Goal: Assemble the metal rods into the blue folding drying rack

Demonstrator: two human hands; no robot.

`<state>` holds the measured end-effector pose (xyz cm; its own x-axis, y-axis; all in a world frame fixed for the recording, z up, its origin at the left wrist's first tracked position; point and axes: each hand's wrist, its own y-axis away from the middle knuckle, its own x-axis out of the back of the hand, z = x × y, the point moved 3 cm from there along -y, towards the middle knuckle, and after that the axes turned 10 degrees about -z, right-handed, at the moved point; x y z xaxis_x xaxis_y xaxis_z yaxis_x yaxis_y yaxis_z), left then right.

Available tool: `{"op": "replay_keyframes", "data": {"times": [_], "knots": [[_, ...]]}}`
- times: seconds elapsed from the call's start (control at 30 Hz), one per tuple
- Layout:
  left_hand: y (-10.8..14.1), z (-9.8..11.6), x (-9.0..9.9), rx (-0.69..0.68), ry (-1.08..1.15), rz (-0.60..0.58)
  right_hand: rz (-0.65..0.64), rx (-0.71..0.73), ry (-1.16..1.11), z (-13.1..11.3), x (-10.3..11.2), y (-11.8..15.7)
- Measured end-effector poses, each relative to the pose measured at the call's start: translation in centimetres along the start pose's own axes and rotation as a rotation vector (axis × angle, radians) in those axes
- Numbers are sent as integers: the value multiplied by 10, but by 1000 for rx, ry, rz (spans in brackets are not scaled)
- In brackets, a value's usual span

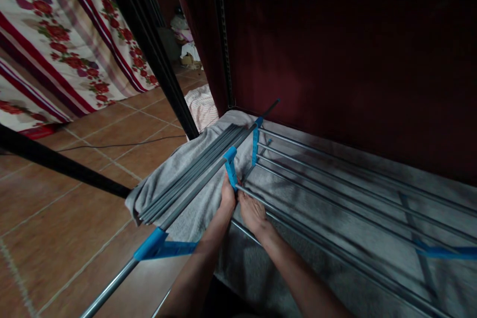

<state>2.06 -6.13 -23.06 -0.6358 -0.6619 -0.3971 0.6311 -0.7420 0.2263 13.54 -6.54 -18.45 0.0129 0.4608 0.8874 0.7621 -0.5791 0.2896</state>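
Tubular metal rack (328, 179) with blue plastic brackets, and it's lying on the grey blanket (156, 184) inside a dark metal frame (160, 59), rods running off to the right. Left hand (228, 196) is in there, fingers closed around the foot of the near blue bracket (230, 166). Right hand (253, 211) comes in beside it, fingers bent under the rod joint; how tightly they close, and whether they grip at all, I can't tell.

Handling, then: light for its size, I'd judge, the tubes stiff, smooth and a touch slippery, the plastic likelier to crack than the metal is to bend. Best hold is right at the bracket, close to the socket; a long rod gripped at one end would swing. And look at the loose grey tubes (190, 184), bundled on the blanket, ready to roll if it's tugged.

Now what's hidden: both sets of fingertips, and the socket between them. The right-hand rod ends leave the view, the lower left tube is cut off, and deep shadow blurs the rods beneath.
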Motion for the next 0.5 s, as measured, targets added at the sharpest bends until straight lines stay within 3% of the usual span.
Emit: {"op": "replay_keyframes", "data": {"times": [0.17, 0.5], "knots": [[3, 3, -1, 49, 34, -62, 31, -9, -80, 4, 3, -6], [3, 11, -5, -68, -42, -189, 65, 74, -200, 7, 12, -6]]}}
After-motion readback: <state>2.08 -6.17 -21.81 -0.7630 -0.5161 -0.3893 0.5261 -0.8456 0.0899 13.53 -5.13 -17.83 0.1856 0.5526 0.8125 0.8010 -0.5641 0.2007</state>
